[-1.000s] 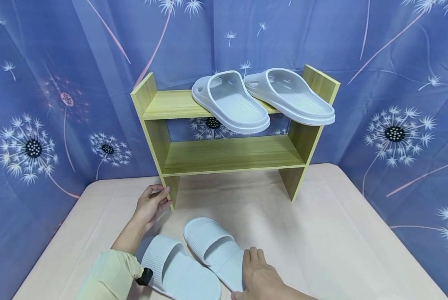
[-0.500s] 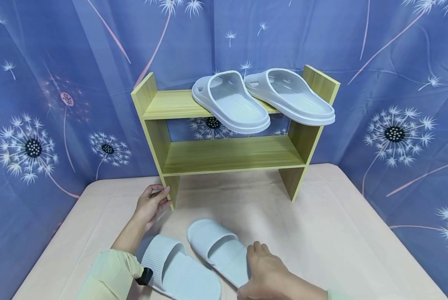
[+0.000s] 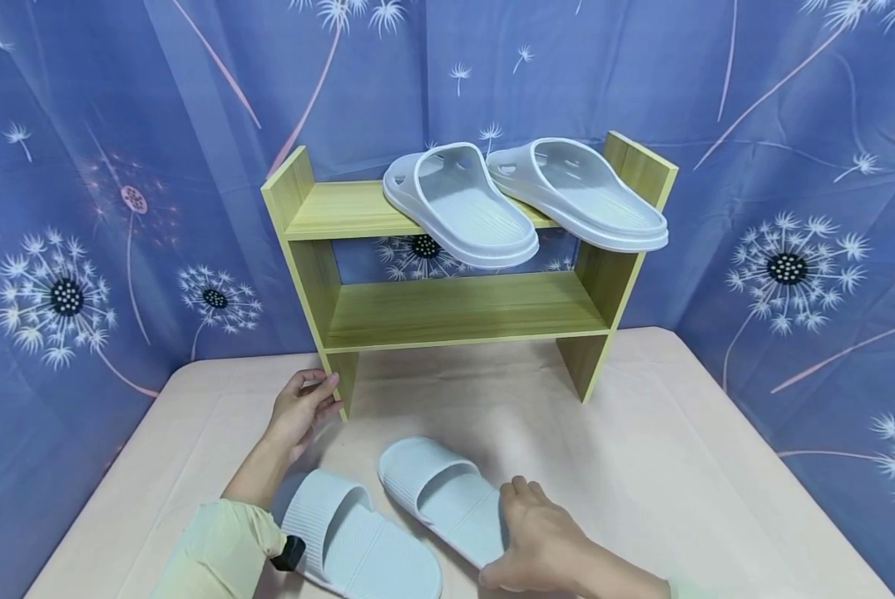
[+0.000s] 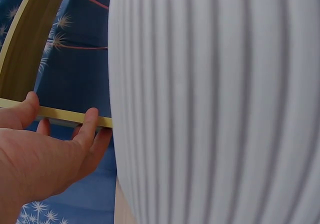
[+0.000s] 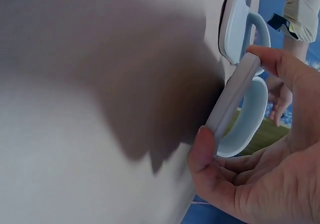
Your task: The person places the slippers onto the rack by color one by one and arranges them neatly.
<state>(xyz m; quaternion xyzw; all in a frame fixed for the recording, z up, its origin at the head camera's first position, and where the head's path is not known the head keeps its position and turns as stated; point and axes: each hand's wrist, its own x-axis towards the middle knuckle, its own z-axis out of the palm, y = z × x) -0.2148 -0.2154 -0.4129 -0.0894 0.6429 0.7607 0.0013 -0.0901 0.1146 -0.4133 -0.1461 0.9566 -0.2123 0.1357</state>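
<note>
Two pale blue slippers lie at the front of the head view. My right hand [image 3: 541,537] grips the heel of the right slipper [image 3: 443,499]; in the right wrist view, thumb and fingers [image 5: 202,149] hold its sole across the heel end. The left slipper [image 3: 365,537] lies beside it, and its ribbed strap [image 4: 215,104] fills much of the left wrist view. At the rack's left side panel, my left hand [image 3: 301,408] holds the front edge near the bottom, thumb and fingertips on it. The two-shelf wooden rack [image 3: 466,308] stands upright behind the slippers.
Two grey-blue clog slippers, the left one [image 3: 466,204] and the right one [image 3: 582,195], sit on the rack's top shelf, toes overhanging its front. A pale pink cloth [image 3: 679,466] covers the table. Blue dandelion curtains [image 3: 118,150] surround the back and sides.
My right hand has shifted the right slipper slightly rightward, widening the gap to the left slipper. My left hand has stayed at the rack.
</note>
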